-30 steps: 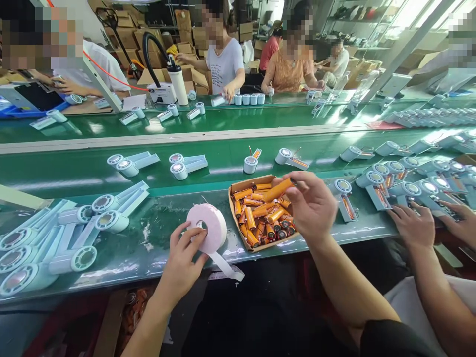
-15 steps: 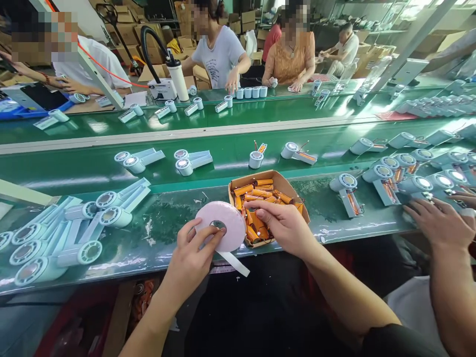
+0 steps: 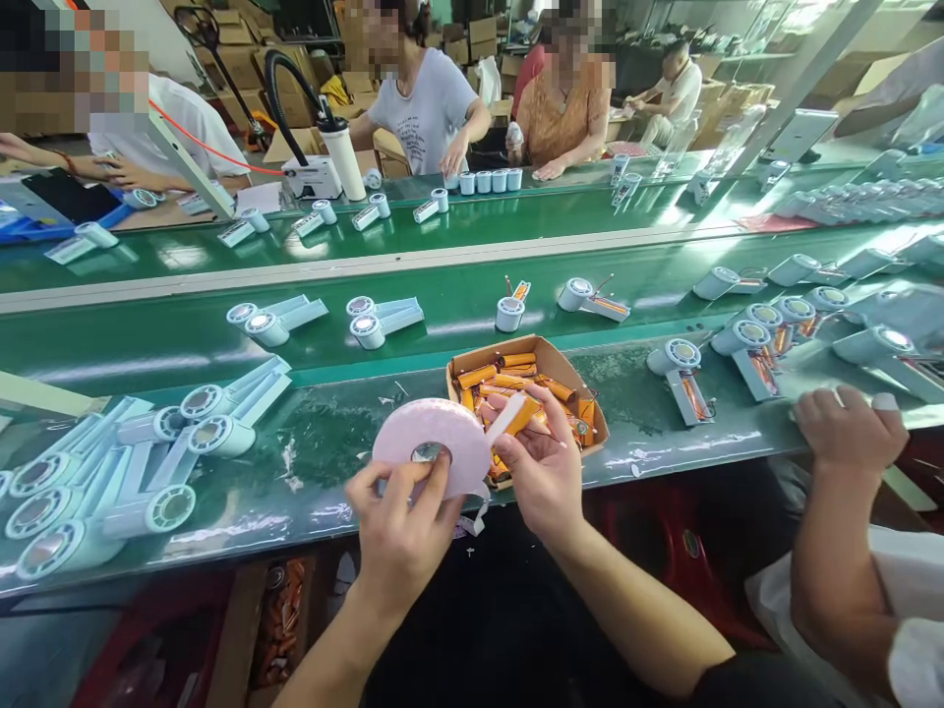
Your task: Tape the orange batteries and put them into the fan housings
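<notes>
A wide, flat roll of white double-sided tape [image 3: 463, 433] is gripped in my left hand [image 3: 402, 516], with fingers around its centre hole. A curled loose strip hangs beneath the roll. Just right of it, my right hand [image 3: 547, 477] pinches an orange battery [image 3: 520, 415] between thumb and fingers. White tape lies along the battery's upper face, its near end close to the roll's edge. Behind both hands stands a cardboard box [image 3: 596, 435] holding several orange batteries with thin wires.
Light-blue fan housings [image 3: 221, 435] are heaped at left. Others holding orange batteries [image 3: 689, 393] stand at right, near a co-worker's closed hand [image 3: 848, 428]. A green conveyor [image 3: 457, 290] crosses beyond the bench, carrying more housings. Several people work on the far side.
My right hand has come up from over the box and turned, now showing the battery with white tape. The strip under the roll has curled. The co-worker's hand drew back from the housings.
</notes>
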Motion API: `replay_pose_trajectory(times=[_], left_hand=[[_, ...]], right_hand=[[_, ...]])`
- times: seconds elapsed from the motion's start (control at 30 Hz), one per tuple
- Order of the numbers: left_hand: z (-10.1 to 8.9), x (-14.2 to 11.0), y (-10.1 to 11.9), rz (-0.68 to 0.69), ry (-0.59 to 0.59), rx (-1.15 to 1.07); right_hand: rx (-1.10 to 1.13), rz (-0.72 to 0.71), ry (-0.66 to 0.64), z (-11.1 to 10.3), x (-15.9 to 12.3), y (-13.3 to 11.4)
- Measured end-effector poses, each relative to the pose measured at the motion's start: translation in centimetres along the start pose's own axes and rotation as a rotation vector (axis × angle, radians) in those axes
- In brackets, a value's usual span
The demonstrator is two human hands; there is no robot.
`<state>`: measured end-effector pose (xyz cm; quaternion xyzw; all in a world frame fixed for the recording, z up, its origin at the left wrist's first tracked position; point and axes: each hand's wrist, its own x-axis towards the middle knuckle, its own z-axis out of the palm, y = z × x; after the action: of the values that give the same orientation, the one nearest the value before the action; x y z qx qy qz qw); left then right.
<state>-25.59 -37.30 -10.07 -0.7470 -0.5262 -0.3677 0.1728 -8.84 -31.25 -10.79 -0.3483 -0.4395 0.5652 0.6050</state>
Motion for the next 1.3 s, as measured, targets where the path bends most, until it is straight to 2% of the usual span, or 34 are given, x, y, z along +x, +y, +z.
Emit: replay_pose_trajectory(times=[0.07, 0.13, 0.2, 0.27, 0.3, 0.37, 0.47, 0.53, 0.6, 0.63, 0.73, 0.83, 0.93, 1.03, 1.17, 1.3], left_hand=[[0.4, -0.7, 0.6, -0.022, 0.001, -0.06], [0.5, -1.9, -0.2, -0.048, -0.042, -0.099], [0.3, -3.5, -2.8, -0.078, -0.144, -0.089], [0.0, -4.6, -6.9, -0.132, -0.316, -0.066], [0.0, -4.8, -9.2, -0.17, -0.412, -0.069], [0.5, -3.6, -13.1, -0.277, -0.551, -0.093], [3.5, 2.0, -16.1, -0.393, -0.566, -0.076], [6.9, 7.2, -16.6, -0.375, -0.544, 0.033], [10.4, 11.8, -16.7, -0.349, -0.616, 0.227], [11.9, 13.5, -16.8, -0.339, -0.646, 0.256], [14.8, 16.0, -17.1, -0.264, -0.728, 0.266], [16.0, 15.8, -16.8, -0.11, -0.768, 0.218], [17.3, 15.8, -15.5, 0.055, -0.797, 0.135], [19.2, 16.7, -14.1, 0.162, -0.862, 0.064], [21.4, 18.1, -13.3, 0.17, -0.942, 0.037], [21.8, 18.9, -13.6, 0.121, -0.958, -0.015]], right_hand=[[0.058, -0.029, 0.015, 0.0, 1.2, -0.5], [0.077, -0.115, 0.038, -1.4, 3.8, -2.7], [0.127, -0.341, 0.207, -3.9, 6.6, -5.6], [0.178, -0.508, 0.329, -6.5, 8.3, -7.9], [0.17, -0.523, 0.341, -7.6, 8.6, -8.5], [0.11, -0.448, 0.31, -8.8, 7.9, -8.1], [-0.027, -0.258, 0.225, -8.7, 5.3, -5.3], [-0.108, -0.192, 0.172, -8.2, 3.6, -3.7], [-0.178, -0.186, 0.136, -8.2, 2.2, -3.3], [-0.208, -0.198, 0.128, -8.5, 1.7, -3.6], [-0.284, -0.229, 0.139, -10.8, 0.8, -5.4], [-0.345, -0.238, 0.151, -13.0, 1.6, -7.6], [-0.39, -0.306, 0.132, -12.8, 5.3, -9.0], [-0.46, -0.301, 0.024, -10.1, 11.5, -8.5], [-0.594, -0.168, -0.218, -6.4, 19.7, -4.9], [-0.983, -0.091, -0.394, -5.1, 24.5, -1.2]])
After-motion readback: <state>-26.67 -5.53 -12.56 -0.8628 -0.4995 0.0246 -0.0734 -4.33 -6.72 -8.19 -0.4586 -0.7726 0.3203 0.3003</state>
